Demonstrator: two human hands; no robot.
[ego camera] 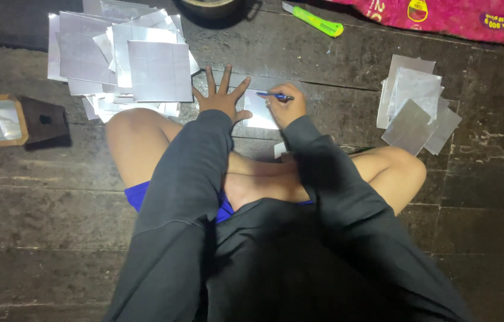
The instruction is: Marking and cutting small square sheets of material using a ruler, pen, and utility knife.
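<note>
I sit cross-legged on a dark wooden floor. My left hand (219, 95) lies flat with fingers spread, pressing down the left edge of a silvery sheet (259, 110) on the floor in front of my legs. My right hand (286, 106) grips a blue pen (276, 95), its tip resting on the top of that sheet. A small white scrap (279, 149) lies by my right forearm.
A heap of silvery square sheets (127, 65) lies at the upper left, a smaller stack (416, 110) at the right. A green utility knife (314, 21) and a pink bag (460, 18) are at the top. Small wooden boxes (2, 122) sit at the left.
</note>
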